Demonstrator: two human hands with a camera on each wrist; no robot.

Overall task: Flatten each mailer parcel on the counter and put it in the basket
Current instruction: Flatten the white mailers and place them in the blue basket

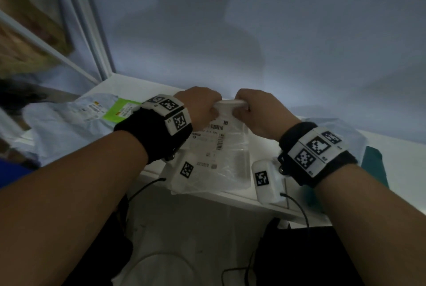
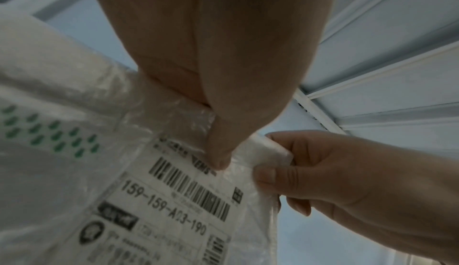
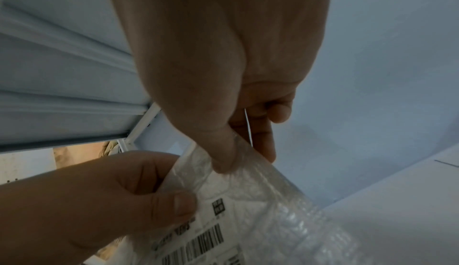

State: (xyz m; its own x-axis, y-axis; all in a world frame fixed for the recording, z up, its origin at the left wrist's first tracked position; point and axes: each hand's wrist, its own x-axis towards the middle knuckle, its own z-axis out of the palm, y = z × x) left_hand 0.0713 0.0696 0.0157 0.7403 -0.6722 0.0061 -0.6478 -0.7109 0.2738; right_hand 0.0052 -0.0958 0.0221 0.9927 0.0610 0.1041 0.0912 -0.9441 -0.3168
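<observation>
A white bubble-wrap mailer with a barcode shipping label hangs above the white counter, held by its top edge. My left hand pinches that folded edge on the left, thumb on the label side. My right hand pinches the same edge on the right, thumb pressed on the bubble wrap. The mailer shows green dots at its left in the left wrist view. Its lower end reaches past the counter's front edge. No basket is in view.
Another pale blue mailer with a green label lies on the counter to the left. A teal object sits at the right. A plain wall rises behind, with a window frame at the left.
</observation>
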